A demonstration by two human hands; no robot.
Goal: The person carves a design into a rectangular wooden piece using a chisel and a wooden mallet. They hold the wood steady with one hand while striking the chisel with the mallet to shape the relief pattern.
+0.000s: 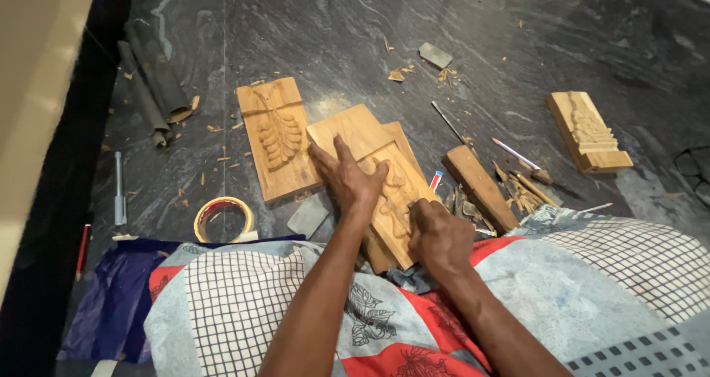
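Bare forearms, no sleeves, no rings.
Lap wrap (pixel 237 303): white grid check, red and grey-blue leaf-print patches (patchwork look).

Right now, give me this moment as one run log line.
left hand: flat on carved wooden panel | right hand: fisted at panel's lower edge, tool not visible | beside: second carved panel, tape roll

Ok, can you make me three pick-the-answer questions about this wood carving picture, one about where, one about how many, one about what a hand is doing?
1. Where is the tape roll?
A. on the floor, left of the hands
B. on the far carved block
C. in the right hand

2. How many hands touch the carved panel?
A. none
B. one
C. two

3. How is the left hand?
A. clenched
B. flat, fingers spread
C. raised in the air

Answers: 1 A, it lies on the dark floor; 2 C, both rest on it; 3 B, fingers splay across the wood, while the right hand is closed.
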